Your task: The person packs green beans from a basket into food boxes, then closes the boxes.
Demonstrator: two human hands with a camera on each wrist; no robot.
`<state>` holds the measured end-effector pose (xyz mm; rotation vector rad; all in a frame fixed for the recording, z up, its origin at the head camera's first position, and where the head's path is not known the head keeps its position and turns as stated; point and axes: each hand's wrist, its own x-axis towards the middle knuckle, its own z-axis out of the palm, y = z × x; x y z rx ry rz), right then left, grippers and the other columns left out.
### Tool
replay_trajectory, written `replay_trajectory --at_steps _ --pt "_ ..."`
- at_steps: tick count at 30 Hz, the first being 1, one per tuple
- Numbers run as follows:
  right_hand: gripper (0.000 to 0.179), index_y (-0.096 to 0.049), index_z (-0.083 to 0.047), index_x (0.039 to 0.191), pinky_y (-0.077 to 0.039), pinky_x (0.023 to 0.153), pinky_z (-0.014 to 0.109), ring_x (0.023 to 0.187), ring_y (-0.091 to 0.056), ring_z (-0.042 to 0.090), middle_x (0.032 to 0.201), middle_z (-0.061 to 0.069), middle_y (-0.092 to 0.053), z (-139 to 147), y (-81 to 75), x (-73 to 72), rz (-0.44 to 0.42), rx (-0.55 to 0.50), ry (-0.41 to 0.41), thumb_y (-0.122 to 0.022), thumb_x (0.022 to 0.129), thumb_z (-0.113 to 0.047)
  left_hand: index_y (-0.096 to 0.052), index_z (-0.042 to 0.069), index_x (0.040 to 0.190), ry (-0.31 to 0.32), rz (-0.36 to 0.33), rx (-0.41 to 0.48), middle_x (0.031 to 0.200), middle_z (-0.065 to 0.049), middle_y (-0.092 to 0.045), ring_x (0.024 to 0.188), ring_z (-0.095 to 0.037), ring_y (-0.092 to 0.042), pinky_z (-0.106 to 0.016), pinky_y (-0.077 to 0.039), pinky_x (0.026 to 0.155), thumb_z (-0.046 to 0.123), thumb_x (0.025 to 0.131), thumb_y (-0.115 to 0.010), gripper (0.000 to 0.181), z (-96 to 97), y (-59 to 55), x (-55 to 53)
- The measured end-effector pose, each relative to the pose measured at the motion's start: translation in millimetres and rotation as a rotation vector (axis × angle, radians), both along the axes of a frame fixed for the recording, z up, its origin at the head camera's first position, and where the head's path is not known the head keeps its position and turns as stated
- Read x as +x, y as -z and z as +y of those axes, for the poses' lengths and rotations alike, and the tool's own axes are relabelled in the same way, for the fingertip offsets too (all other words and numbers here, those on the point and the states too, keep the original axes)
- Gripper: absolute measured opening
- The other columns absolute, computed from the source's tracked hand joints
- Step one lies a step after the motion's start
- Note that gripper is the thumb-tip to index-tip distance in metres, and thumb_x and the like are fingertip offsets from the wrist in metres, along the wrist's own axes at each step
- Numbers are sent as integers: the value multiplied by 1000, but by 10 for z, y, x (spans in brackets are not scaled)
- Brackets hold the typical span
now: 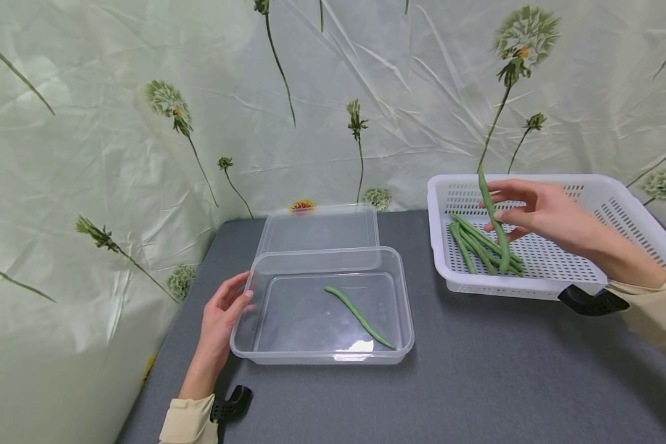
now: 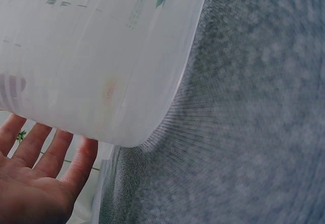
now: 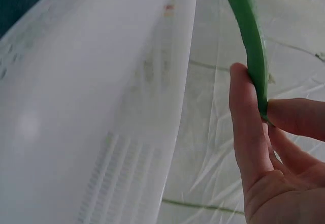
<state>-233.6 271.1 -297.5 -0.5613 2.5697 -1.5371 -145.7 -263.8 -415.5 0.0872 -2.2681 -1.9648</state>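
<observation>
My right hand [image 1: 549, 213] pinches a long green bean [image 1: 493, 216] between thumb and fingers, holding it upright over the white basket [image 1: 533, 288]. In the right wrist view, the thumb and a finger meet at one end of this bean [image 3: 252, 41]. Several more green beans [image 1: 480, 246] lie in a bunch on the basket's left side. My left hand [image 1: 222, 317] is at the left wall of a clear plastic container [image 1: 322, 357], its fairly straight fingers [image 2: 81, 158] at the outside. A single green bean [image 1: 359, 317] lies slantwise inside that container.
Behind the container lies a clear flat lid [image 1: 322, 229], partly overlapped by its rim. Everything stands on a dark grey table [image 1: 422, 394]. A pale sheet with a dandelion pattern [image 1: 322, 154] hangs behind the table and along the left.
</observation>
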Motion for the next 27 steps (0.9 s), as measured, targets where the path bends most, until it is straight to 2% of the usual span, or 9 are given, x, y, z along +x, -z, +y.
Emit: replay_trajectory --at_steps 11,18,22,27 --pt "49 -46 -3 143 -59 64 38 85 -72 23 121 2 -62 -351 76 160 82 -163 2 -61 96 0 -51 5 140 -4 8 3 138 -14 -52 118 -19 -57 -30 -53 85 18 99 -61 44 -4 4 -8" --pt "52 -48 -4 143 -59 65 37 88 -72 24 125 15 -59 -601 139 249 32 -414 -29 -63 94 3 -50 6 141 2 16 0 138 -14 -52 120 -22 -55 -30 -53 85 19 100 -61 44 -12 6 -13" --pt "52 -49 -4 142 -59 64 36 87 -72 22 123 15 -58 -746 203 303 74 -424 -2 -66 93 2 -49 5 141 8 28 12 139 -17 -51 120 -25 -55 -30 -53 84 17 100 -61 44 -14 12 -15" --pt "52 -50 1 139 -59 63 37 84 -72 22 118 15 -59 -928 297 352 119 -483 -39 -65 90 9 -49 4 141 13 28 16 138 -17 -52 120 -25 -55 -31 -53 85 16 100 -61 44 -9 23 -7"
